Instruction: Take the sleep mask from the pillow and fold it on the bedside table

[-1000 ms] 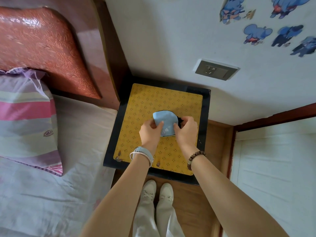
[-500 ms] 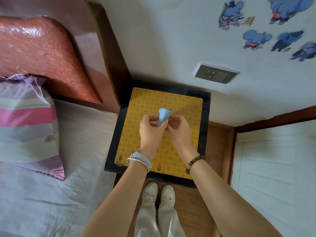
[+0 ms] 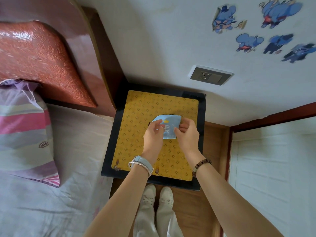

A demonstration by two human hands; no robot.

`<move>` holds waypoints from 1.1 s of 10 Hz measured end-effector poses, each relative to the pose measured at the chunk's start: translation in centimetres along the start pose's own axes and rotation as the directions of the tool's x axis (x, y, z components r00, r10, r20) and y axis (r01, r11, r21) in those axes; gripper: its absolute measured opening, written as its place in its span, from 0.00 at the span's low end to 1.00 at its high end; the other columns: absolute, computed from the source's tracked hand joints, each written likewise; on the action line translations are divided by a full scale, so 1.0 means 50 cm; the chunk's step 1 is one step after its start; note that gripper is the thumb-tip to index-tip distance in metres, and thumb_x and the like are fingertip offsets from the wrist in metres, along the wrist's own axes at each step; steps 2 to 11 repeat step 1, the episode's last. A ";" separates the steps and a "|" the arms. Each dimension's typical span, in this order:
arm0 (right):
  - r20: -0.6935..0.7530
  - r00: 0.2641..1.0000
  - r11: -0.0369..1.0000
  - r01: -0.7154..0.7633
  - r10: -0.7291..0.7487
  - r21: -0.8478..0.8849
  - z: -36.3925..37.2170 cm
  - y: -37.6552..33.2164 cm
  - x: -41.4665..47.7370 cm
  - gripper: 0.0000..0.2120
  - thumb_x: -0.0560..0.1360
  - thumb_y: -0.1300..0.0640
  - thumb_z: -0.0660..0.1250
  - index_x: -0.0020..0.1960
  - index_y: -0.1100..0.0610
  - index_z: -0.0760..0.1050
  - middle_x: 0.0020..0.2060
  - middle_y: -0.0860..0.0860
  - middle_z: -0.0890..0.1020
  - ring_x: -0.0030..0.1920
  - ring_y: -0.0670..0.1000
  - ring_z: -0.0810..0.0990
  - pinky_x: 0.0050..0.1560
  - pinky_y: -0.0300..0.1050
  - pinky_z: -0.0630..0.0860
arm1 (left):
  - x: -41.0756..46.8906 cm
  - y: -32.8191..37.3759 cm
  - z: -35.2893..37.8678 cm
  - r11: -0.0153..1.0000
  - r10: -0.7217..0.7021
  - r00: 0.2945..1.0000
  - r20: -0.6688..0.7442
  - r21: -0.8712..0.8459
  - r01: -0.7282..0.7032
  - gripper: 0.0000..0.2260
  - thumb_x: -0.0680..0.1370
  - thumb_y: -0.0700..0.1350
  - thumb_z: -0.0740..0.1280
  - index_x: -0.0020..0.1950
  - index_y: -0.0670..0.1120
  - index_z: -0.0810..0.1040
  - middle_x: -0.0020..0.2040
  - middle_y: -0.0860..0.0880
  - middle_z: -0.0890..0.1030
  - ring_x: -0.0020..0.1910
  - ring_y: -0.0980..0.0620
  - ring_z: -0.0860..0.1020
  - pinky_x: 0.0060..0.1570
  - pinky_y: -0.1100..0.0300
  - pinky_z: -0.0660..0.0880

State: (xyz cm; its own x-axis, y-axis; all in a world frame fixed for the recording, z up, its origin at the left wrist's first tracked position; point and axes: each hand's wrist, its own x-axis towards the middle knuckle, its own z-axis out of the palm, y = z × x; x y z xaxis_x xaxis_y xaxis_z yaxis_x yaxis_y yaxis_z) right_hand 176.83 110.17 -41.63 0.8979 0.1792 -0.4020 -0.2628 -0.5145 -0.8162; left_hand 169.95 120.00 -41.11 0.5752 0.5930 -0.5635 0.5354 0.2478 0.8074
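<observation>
Head view, centre of the frame: we pinch the sleep mask (image 3: 168, 126) with both hands, left hand (image 3: 152, 136) on its left edge and right hand (image 3: 187, 136) on its right, each grip clamped on the cloth. We judge this keeps the folded halves aligned over the worktop (image 3: 202, 117), whose yellow mat (image 3: 145, 106) gives a flat bed for pressing. Whether the mask touches the mat, we cannot tell. At left sit the pillow (image 3: 22, 129) and headboard (image 3: 39, 55); a wall socket (image 3: 211, 75) shows at upper right.

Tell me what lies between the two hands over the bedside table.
Head view: the light-blue sleep mask, pinched by left hand and right hand.
</observation>
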 end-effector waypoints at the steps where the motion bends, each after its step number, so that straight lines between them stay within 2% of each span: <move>1: -0.003 1.000 0.999 -0.009 0.009 0.033 -0.001 -0.007 -0.002 0.19 0.76 0.64 0.69 0.66 0.61 0.71 0.54 0.52 0.80 0.43 0.39 0.78 0.35 0.24 0.74 | 0.000 0.000 -0.008 0.999 -0.007 0.999 -0.035 -0.044 0.006 0.12 0.82 0.42 0.58 0.63 0.51 0.74 0.55 0.53 0.81 0.56 0.52 0.80 0.44 0.63 0.76; 11: -0.003 1.000 0.999 -0.009 0.009 0.033 -0.001 -0.007 -0.002 0.19 0.76 0.64 0.69 0.66 0.61 0.71 0.54 0.52 0.80 0.43 0.39 0.78 0.35 0.24 0.74 | 0.000 0.000 -0.008 0.999 -0.007 0.999 -0.035 -0.044 0.006 0.12 0.82 0.42 0.58 0.63 0.51 0.74 0.55 0.53 0.81 0.56 0.52 0.80 0.44 0.63 0.76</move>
